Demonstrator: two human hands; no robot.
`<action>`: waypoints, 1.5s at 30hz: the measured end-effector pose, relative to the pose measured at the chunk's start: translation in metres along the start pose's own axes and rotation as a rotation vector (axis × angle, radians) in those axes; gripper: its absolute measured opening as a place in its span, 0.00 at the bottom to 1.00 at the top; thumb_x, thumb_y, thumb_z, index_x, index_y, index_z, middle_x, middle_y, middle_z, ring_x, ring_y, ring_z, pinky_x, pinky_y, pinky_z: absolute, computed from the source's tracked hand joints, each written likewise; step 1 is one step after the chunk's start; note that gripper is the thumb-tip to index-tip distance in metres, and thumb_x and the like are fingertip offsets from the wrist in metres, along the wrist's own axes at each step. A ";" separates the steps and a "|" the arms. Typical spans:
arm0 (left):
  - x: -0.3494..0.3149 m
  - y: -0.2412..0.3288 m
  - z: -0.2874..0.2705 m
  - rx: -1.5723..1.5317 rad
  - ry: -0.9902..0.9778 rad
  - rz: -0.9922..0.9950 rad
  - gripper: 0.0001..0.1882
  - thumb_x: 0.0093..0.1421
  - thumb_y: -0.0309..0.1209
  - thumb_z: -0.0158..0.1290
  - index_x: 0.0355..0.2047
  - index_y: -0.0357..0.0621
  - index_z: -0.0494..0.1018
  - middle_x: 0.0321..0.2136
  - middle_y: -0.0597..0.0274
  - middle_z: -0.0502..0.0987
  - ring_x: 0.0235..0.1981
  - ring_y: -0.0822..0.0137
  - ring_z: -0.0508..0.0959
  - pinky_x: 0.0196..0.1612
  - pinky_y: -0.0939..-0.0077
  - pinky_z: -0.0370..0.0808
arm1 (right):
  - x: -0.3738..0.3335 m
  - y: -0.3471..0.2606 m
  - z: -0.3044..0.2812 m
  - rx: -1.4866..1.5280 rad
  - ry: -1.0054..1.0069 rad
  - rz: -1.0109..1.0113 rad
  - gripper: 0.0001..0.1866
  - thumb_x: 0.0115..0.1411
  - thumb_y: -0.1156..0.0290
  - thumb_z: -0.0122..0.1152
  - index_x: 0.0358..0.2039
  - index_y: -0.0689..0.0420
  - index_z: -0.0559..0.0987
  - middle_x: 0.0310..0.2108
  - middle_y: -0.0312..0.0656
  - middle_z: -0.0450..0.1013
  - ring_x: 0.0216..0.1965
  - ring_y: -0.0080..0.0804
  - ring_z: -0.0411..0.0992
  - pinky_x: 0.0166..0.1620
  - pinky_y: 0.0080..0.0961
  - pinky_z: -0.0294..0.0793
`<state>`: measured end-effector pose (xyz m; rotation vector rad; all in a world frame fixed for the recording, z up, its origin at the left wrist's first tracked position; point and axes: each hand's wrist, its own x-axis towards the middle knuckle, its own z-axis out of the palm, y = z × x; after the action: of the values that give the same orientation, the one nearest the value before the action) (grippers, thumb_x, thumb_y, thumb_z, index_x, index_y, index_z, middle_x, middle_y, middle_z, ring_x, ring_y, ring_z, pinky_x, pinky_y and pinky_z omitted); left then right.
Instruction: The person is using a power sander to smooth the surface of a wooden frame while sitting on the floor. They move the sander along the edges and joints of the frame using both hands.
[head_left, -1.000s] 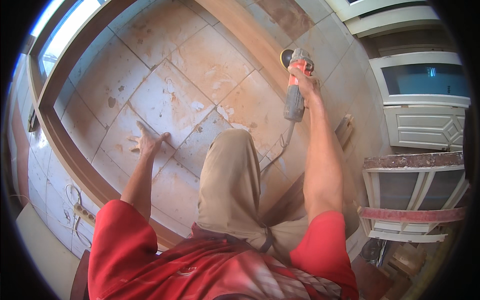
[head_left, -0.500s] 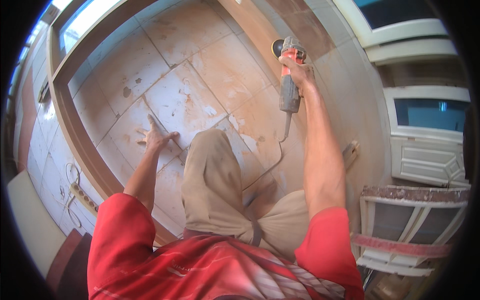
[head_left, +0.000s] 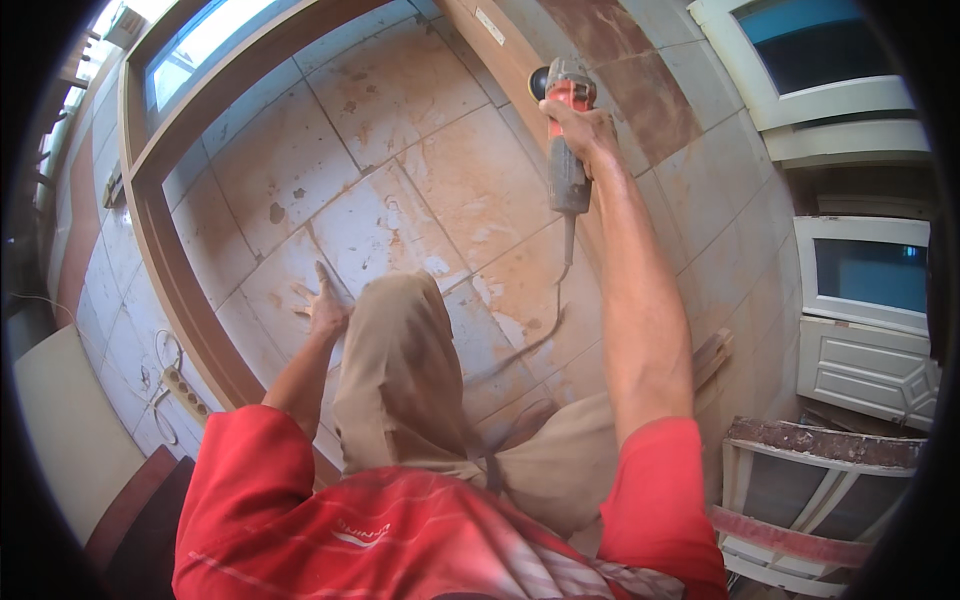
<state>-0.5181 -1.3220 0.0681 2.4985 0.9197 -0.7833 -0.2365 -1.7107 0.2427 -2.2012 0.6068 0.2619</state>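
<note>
My right hand is wrapped round a red and grey angle grinder. The grinder's round disc faces left, at the right-hand beam of a brown wooden frame; whether it touches the wood I cannot tell. A power cord trails from the tool's rear end toward me. Inside the frame, my left hand is over the dusty tiled floor, fingers spread, holding nothing. Contact with the tiles is unclear.
The frame's left beam curves along my left. Outside it lies a power strip with looped cord. White panelled doors or windows stand at right, near a white slatted frame. A wood piece lies beside my right forearm.
The whole view has shifted a little. My right hand has carried the grinder farther away from me along the beam. My left hand keeps about the same place over the tiles.
</note>
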 end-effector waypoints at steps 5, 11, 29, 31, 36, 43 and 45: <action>-0.003 0.010 0.008 -0.010 0.004 0.010 0.77 0.37 0.52 0.77 0.76 0.63 0.32 0.70 0.24 0.42 0.69 0.33 0.57 0.66 0.35 0.60 | 0.032 -0.006 0.015 0.010 0.046 -0.032 0.37 0.44 0.47 0.74 0.37 0.74 0.81 0.30 0.49 0.78 0.26 0.34 0.77 0.31 0.36 0.77; 0.009 -0.002 0.006 -0.037 0.010 -0.001 0.76 0.38 0.52 0.77 0.76 0.63 0.32 0.71 0.26 0.42 0.70 0.34 0.56 0.65 0.34 0.59 | 0.063 -0.050 0.054 -0.021 0.067 -0.082 0.36 0.44 0.48 0.74 0.41 0.70 0.82 0.33 0.47 0.79 0.29 0.32 0.78 0.33 0.35 0.77; 0.004 -0.006 0.033 -0.129 0.025 -0.080 0.74 0.39 0.52 0.76 0.76 0.63 0.34 0.72 0.30 0.41 0.71 0.35 0.52 0.64 0.31 0.59 | 0.152 -0.182 0.104 -0.021 -0.094 -0.173 0.39 0.44 0.49 0.74 0.43 0.75 0.80 0.37 0.54 0.79 0.32 0.37 0.80 0.32 0.38 0.79; 0.003 -0.011 0.034 -0.117 0.026 -0.099 0.74 0.39 0.52 0.76 0.76 0.63 0.34 0.72 0.30 0.40 0.71 0.35 0.52 0.64 0.31 0.59 | 0.158 -0.184 0.105 0.038 -0.141 -0.127 0.39 0.45 0.50 0.74 0.44 0.76 0.79 0.36 0.52 0.78 0.33 0.36 0.80 0.33 0.37 0.79; -0.002 -0.014 0.041 -0.103 0.041 -0.148 0.73 0.39 0.53 0.75 0.76 0.63 0.35 0.73 0.31 0.40 0.72 0.35 0.51 0.64 0.30 0.59 | 0.168 -0.179 0.098 0.272 -0.155 -0.027 0.35 0.48 0.54 0.74 0.45 0.73 0.79 0.35 0.47 0.77 0.31 0.33 0.78 0.33 0.35 0.79; 0.007 -0.021 0.051 -0.092 0.067 -0.159 0.73 0.40 0.53 0.75 0.76 0.63 0.36 0.73 0.33 0.39 0.72 0.36 0.50 0.63 0.29 0.59 | 0.109 -0.148 0.069 0.374 -0.102 -0.073 0.35 0.50 0.55 0.76 0.44 0.74 0.76 0.30 0.47 0.76 0.24 0.34 0.77 0.28 0.34 0.80; 0.008 -0.022 0.057 -0.085 0.092 -0.145 0.72 0.40 0.53 0.75 0.76 0.63 0.36 0.73 0.33 0.39 0.73 0.36 0.49 0.63 0.29 0.59 | 0.102 -0.138 0.066 0.415 -0.066 -0.048 0.36 0.49 0.54 0.76 0.45 0.74 0.75 0.30 0.47 0.76 0.25 0.34 0.78 0.29 0.35 0.80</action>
<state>-0.5494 -1.3311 0.0159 2.4327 1.1518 -0.6620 -0.0775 -1.6192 0.2529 -1.7980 0.5181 0.1657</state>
